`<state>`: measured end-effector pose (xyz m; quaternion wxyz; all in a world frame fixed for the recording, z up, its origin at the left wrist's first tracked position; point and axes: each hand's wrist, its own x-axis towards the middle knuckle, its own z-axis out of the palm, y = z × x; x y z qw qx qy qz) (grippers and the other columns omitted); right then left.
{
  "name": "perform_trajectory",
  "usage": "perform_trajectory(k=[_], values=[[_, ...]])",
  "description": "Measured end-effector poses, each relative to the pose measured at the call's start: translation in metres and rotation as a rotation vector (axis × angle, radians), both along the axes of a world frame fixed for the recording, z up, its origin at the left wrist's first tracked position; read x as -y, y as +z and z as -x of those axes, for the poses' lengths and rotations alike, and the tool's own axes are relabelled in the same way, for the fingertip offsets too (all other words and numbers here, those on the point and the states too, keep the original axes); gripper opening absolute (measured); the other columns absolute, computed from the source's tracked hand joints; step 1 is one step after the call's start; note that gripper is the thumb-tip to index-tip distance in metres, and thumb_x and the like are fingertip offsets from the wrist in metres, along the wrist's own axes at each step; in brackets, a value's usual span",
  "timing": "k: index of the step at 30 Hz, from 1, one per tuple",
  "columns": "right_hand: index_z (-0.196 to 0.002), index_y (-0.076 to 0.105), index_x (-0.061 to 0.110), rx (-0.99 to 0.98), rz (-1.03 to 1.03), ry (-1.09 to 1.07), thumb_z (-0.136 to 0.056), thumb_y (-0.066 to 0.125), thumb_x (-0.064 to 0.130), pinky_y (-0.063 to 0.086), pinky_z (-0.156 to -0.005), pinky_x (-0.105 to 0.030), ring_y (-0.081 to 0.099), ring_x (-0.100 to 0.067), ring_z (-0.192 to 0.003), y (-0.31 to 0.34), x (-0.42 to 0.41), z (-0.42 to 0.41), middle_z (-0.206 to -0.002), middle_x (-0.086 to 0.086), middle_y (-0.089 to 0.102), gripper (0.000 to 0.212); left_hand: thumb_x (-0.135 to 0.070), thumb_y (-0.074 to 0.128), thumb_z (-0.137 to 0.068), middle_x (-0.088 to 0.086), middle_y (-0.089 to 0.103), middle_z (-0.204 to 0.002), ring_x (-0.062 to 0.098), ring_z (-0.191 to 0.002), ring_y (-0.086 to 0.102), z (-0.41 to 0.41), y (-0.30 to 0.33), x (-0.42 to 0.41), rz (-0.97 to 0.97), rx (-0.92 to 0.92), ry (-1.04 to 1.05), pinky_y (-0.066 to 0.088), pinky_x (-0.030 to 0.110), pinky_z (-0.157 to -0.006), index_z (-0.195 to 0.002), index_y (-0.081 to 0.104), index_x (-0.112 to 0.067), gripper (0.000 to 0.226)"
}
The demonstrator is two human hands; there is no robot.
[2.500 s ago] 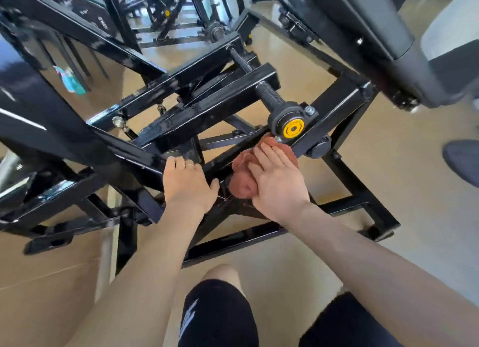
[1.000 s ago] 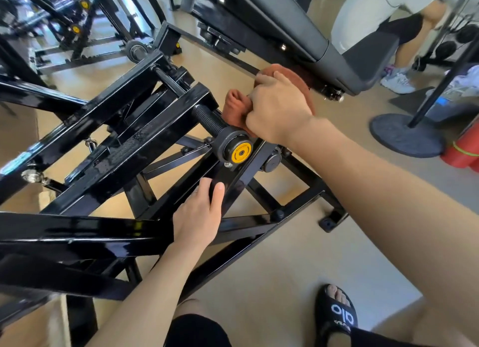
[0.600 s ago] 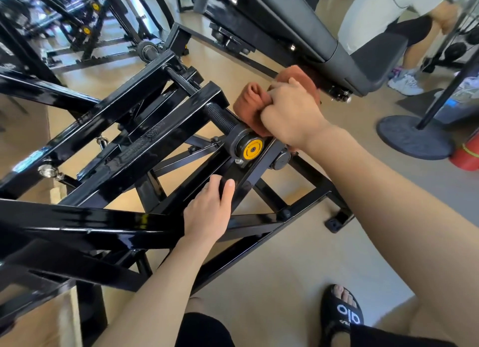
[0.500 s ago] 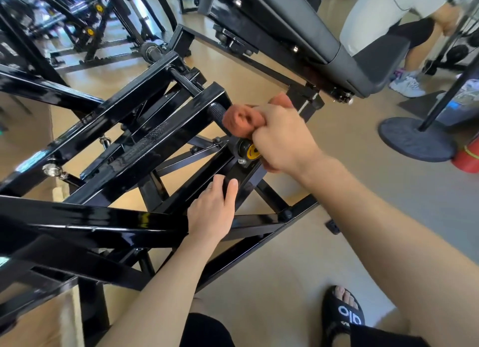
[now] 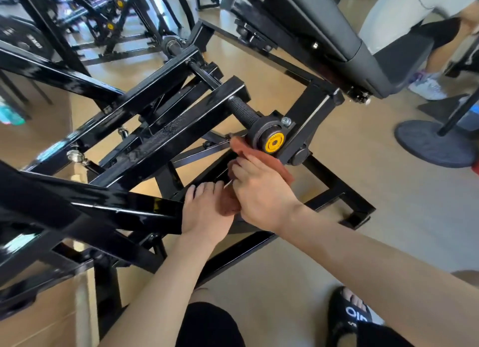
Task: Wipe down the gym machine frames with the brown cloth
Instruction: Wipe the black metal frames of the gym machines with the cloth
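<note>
1. Brown cloth (image 5: pixel 261 162) is bunched in the right hand (image 5: pixel 261 194), whose fingers grasp it against the black frame (image 5: pixel 166 144) just below the yellow-capped hub (image 5: pixel 274 144).
2. The left hand (image 5: pixel 204 212) rests on a lower bar, fingers laid loosely over it (holding nothing).
3. The wiping appears to be mid-stroke here; the next move likely calls for a firm drag along the bar.

The right hand (image 5: pixel 261 194) grips the brown cloth (image 5: pixel 259 160), pressing it on the black frame (image 5: pixel 166 142) just below the yellow cap (image 5: pixel 274 144). The left hand (image 5: pixel 206 212) rests flat on a frame bar beside it.
</note>
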<state>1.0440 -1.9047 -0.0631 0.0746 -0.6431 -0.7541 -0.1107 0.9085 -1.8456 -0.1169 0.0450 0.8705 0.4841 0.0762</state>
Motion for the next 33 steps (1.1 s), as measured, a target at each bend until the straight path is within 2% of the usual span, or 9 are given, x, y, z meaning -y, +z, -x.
perform_trajectory(k=[3,6,10,13,16,19,23,27,33], values=[[-0.136,0.065,0.007,-0.004,0.123,-0.053,-0.082,0.071,0.024,0.024,-0.125,-0.050,0.037,-0.035,-0.148,-0.016,0.004,0.004,-0.152,-0.016,0.052,0.057,-0.059,0.027,-0.100,0.007,0.059,-0.140,0.028,-0.143,0.039,0.017,0.014,0.014,-0.135,-0.262,0.122,0.006,0.051,-0.124,-0.134,0.057,-0.014,0.064],[-0.133,0.066,0.002,-0.143,0.085,-0.073,-0.076,0.076,0.014,0.027,-0.123,-0.052,0.043,-0.036,-0.144,-0.023,0.002,0.022,-0.146,-0.018,0.056,0.059,-0.067,0.025,-0.098,0.006,0.053,-0.147,0.029,-0.146,0.034,0.024,0.021,0.017,-0.048,-0.397,0.182,-0.001,0.057,-0.123,-0.144,0.049,-0.015,0.073],[-0.134,0.059,-0.012,-0.217,-0.024,-0.029,-0.066,0.082,0.003,0.028,-0.119,-0.057,0.043,-0.042,-0.143,-0.044,0.006,0.038,-0.145,-0.027,0.054,0.074,-0.070,0.044,-0.093,0.006,0.048,-0.150,0.027,-0.145,0.034,0.046,0.025,0.022,-0.169,-0.549,0.098,0.006,0.051,-0.124,-0.150,0.040,-0.013,0.080],[-0.144,0.056,0.002,-0.085,-0.007,0.049,-0.076,0.078,0.013,0.022,-0.124,-0.053,0.035,-0.034,-0.150,-0.031,0.009,0.014,-0.155,-0.017,0.047,0.072,-0.061,0.049,-0.096,0.009,0.047,-0.150,0.030,-0.143,0.036,0.050,0.023,0.024,-0.204,-0.578,0.046,0.016,0.049,-0.124,-0.151,0.035,-0.010,0.076],[-0.151,0.051,0.017,-0.004,0.008,-0.028,-0.087,0.067,0.026,0.016,-0.128,-0.045,0.024,-0.027,-0.155,-0.014,0.013,-0.009,-0.164,-0.007,0.036,0.066,-0.056,0.050,-0.098,0.010,0.046,-0.151,0.031,-0.143,0.036,0.050,0.024,0.024,-0.188,-0.600,0.058,0.017,0.049,-0.123,-0.152,0.034,-0.009,0.073],[-0.149,0.052,0.009,-0.123,-0.003,-0.098,-0.080,0.073,0.016,0.013,-0.128,-0.045,0.028,-0.031,-0.153,-0.019,0.019,0.014,-0.161,-0.012,0.040,0.072,-0.057,0.050,-0.098,0.010,0.048,-0.149,0.031,-0.142,0.037,0.049,0.023,0.023,-0.185,-0.601,0.063,0.017,0.049,-0.124,-0.151,0.036,-0.009,0.073],[-0.149,0.052,0.008,-0.068,0.118,-0.033,-0.085,0.064,0.024,0.003,-0.129,-0.041,0.028,-0.029,-0.153,-0.022,0.018,0.036,-0.161,-0.013,0.040,0.067,-0.057,0.053,-0.097,0.008,0.054,-0.142,0.030,-0.136,0.044,0.051,0.023,0.021,-0.202,-0.570,0.043,0.021,0.047,-0.122,-0.146,0.043,-0.011,0.068],[-0.144,0.058,0.009,-0.106,0.006,-0.148,-0.079,0.072,0.021,0.018,-0.128,-0.044,0.035,-0.031,-0.150,-0.009,0.011,0.008,-0.157,-0.012,0.045,0.068,-0.055,0.049,-0.099,0.010,0.049,-0.147,0.032,-0.140,0.039,0.050,0.020,0.019,-0.211,-0.599,0.040,0.018,0.048,-0.123,-0.151,0.036,-0.010,0.069],[-0.130,0.069,0.005,-0.255,0.058,-0.151,-0.072,0.066,0.018,0.021,-0.126,-0.047,0.048,-0.031,-0.142,-0.043,0.029,0.050,-0.145,-0.013,0.059,0.060,-0.053,0.051,-0.099,0.009,0.052,-0.142,0.031,-0.136,0.043,0.051,0.018,0.019,-0.235,-0.585,0.045,0.018,0.046,-0.122,-0.147,0.040,-0.011,0.065]])
